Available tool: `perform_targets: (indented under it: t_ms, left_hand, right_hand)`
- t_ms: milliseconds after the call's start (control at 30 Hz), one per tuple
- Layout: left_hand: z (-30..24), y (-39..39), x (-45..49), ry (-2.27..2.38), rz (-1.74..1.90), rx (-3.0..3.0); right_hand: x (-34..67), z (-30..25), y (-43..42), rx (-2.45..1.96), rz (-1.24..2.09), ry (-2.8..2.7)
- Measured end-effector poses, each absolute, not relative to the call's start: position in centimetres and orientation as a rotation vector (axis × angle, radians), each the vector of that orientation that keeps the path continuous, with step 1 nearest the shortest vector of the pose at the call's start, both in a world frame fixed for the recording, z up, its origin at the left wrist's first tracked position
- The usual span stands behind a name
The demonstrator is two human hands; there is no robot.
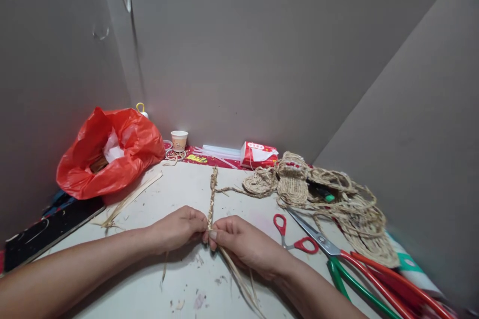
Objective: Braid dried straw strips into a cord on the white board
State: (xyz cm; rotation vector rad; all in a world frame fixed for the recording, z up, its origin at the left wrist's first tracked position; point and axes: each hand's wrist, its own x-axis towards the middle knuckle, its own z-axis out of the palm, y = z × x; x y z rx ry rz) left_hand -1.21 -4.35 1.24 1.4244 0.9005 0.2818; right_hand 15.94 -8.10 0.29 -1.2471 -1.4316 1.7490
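Observation:
A braid of straw-coloured plant fibre (211,203) runs up the middle of the white tabletop, its finished end lying away from me. My left hand (183,227) pinches the near end of the braid from the left. From the right, my right hand (243,241) grips the same spot between thumb and fingers. Loose fibre strands (239,279) trail from under my right hand toward the table's front, and a thin strand hangs below my left hand. Small red-handled scissors (295,239) lie just right of my right hand.
Large shears (318,237) with red handles, green-handled tools (359,284) and woven straw pieces (294,184) with coiled cord crowd the right. A red plastic bag (112,154) stands at left above a black board (48,229). Behind sit a paper cup (179,140) and tissue pack (258,154).

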Motion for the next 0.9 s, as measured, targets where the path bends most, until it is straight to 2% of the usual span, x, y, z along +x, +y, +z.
perform_targets:
  t_ms: [400,633,900]
  left_hand:
    - [1.3,-4.6,-1.5,0.855,0.303,1.361]
    - [0.0,-5.0,-1.2,0.798,0.439,1.370]
    - [0.3,-5.7,-1.0,0.931,0.453,1.221]
  right_hand:
    - [16.6,1.7,-8.8,-1.472,1.124,-1.957]
    - [14.9,1.4,-10.0,-1.574,1.372,-1.663]
    - [12.9,0.1,-11.7,-1.646,0.938,-1.921]
